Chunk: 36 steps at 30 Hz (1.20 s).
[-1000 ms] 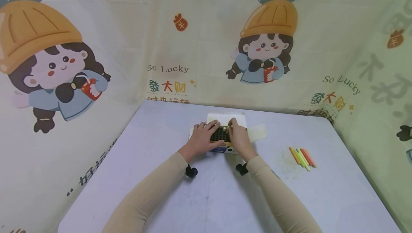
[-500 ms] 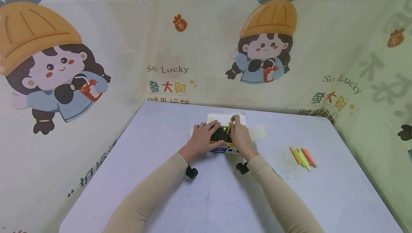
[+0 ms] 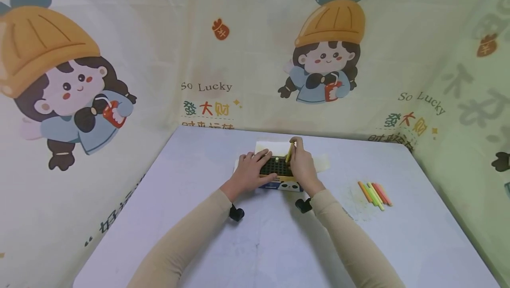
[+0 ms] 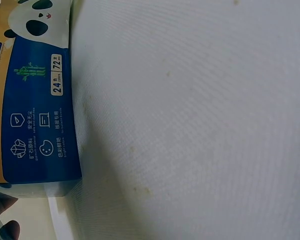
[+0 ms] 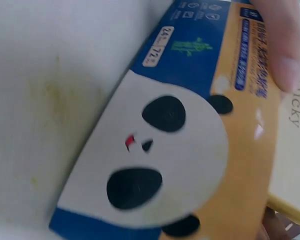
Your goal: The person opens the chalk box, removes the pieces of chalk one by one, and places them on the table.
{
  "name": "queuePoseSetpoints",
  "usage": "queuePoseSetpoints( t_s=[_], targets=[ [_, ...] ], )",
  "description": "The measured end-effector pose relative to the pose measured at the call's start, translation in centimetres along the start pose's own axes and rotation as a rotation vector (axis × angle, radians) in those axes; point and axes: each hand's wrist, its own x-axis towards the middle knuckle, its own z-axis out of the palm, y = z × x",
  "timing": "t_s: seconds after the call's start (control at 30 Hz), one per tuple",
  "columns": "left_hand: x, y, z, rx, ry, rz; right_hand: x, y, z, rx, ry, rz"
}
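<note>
A chalk box [image 3: 280, 183] with a panda on its blue and yellow front stands upright on the table. Its top is a black grid of holes [image 3: 272, 167], and one pale yellow chalk end [image 3: 276, 160] sticks up from it. My left hand [image 3: 250, 172] rests on the left part of the box, fingers spread over the top and thumb along the front edge. With my right hand [image 3: 303, 164] I pinch a yellow chalk stick [image 3: 289, 151], tilted over the grid's right side. In the right wrist view, the chalk stick [image 5: 289, 210] shows partly beyond the box [image 5: 190, 130].
Several orange, yellow-green and pink chalk sticks [image 3: 375, 195] lie on the table [image 3: 255, 243] at the right, with chalk dust around them. The box's white lid flap [image 3: 275, 146] rises behind the grid. A pale sheet or flap [image 3: 322, 163] extends right of the box.
My right hand has moved slightly right and up with the yellow chalk stick, whose length now shows more. My left hand has stayed on the box.
</note>
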Motion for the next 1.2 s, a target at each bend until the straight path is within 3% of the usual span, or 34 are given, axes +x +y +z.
queuePoseSetpoints(
  t_s=[0.4, 0.77, 0.97, 1.2],
  targets=[
    [0.0, 0.0, 0.0, -0.010, 0.001, -0.009, 0.0, 2.0, -3.9, 0.004, 0.162, 0.009],
    [-0.2, 0.1, -0.3, -0.034, 0.011, -0.006, -0.7, 6.0, -7.3, -0.042, 0.282, 0.041],
    [-0.2, 0.1, -0.1, -0.018, -0.011, -0.003, -2.2, 9.5, -8.1, -0.111, 0.294, 0.081],
    [-0.2, 0.1, 0.0, -0.032, 0.009, -0.006, -3.4, 12.3, -8.9, -0.216, 0.217, 0.161]
  ],
)
